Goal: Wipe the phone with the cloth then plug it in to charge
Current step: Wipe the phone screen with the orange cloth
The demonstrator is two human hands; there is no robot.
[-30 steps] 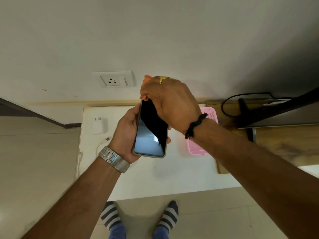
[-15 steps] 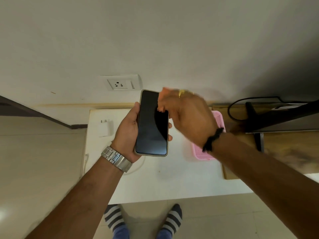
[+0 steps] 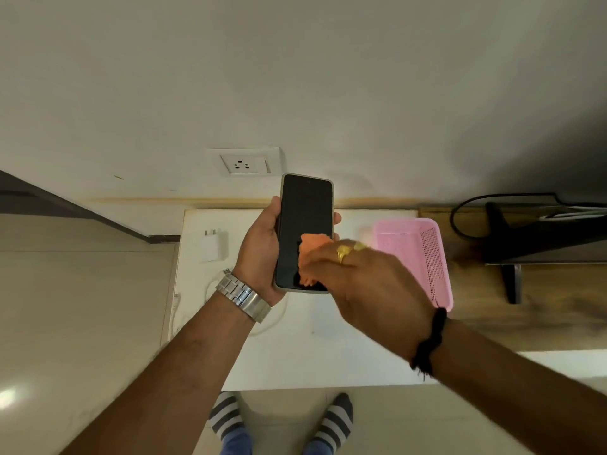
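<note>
While the white table [image 3: 328,356] fills the space beneath both forearms, its bare top runs well below the fingers and out to either side of them. Beyond the right knuckles, on that table, sits the pink basket [image 3: 423,254], apart from the hand. Against the wall above the fingertips is the white wall socket [image 3: 244,161]. Held upright over the table, screen facing the camera, the phone [image 3: 303,218] lies in the left hand [image 3: 259,254]: the thumb runs along its left edge and the fingers [image 3: 337,219] curl round the back, one tip showing at the right edge. Across the lower half of the screen, the right hand [image 3: 364,284] presses the orange cloth [image 3: 312,254] onto the glass; its fingers are bunched together on the cloth, blurred, so the exact pinch cannot be told. Left of the left thumb, the white charger adapter [image 3: 213,244] lies on the table, and its white cable [image 3: 213,284] curls just under the left wrist.
</note>
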